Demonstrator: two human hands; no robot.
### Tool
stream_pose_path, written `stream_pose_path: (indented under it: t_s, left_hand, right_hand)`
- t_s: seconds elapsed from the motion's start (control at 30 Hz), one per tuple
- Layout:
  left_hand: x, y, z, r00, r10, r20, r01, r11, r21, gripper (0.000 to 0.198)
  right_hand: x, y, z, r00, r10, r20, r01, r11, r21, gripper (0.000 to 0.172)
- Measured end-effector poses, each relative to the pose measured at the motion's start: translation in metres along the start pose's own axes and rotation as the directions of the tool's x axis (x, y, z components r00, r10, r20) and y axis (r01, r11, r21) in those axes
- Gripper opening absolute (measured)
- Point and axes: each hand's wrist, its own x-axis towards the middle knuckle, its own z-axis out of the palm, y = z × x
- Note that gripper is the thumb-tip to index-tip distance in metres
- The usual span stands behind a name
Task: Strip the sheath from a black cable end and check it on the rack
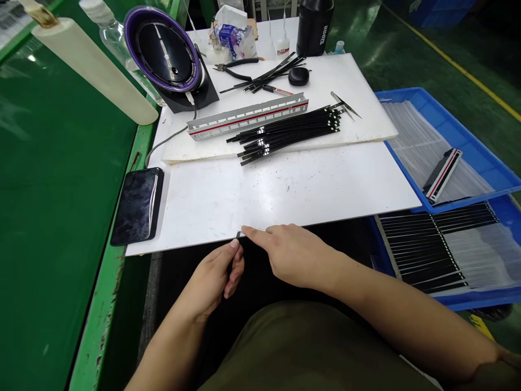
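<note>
At the front edge of the white board (pixel 195 203), my left hand (pixel 222 271) pinches a small dark strip (pixel 238 235), of which only the tip shows. My right hand (pixel 295 252) is just to the right, its index finger stretched out to the strip's tip and its other fingers curled under. Whether the right hand holds anything is hidden. Beyond the hands, a bundle of black strips (pixel 288 130) lies on a white foam slab (pixel 354 92), beside a grey slotted rail with a red line (pixel 248 117).
A black phone-like block (pixel 137 206) lies at the left, near a round purple-rimmed fan (pixel 163 49). Pliers (pixel 236 68), tweezers (pixel 345 105) and a black case (pixel 298 76) rest on the slab. Blue trays (pixel 419 98) of strips stand at the right.
</note>
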Motion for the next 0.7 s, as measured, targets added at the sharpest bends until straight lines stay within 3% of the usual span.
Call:
stream_pose_path:
  t_s: [0.4,0.7]
  left_hand:
    - [0.0,0.0022,0.002,1.0,-0.008,-0.003,0.008,1.0,-0.01,0.045]
    - [0.0,0.0006,0.002,1.0,-0.021,-0.007,0.021,1.0,-0.023,0.041]
  right_hand:
    - [0.0007,0.0,-0.0005,1.0,-0.007,-0.002,0.007,1.0,-0.019,0.066]
    - [0.0015,-0.0077,0.0048,0.999,-0.005,-0.036,0.001,0.992,-0.129,0.061]
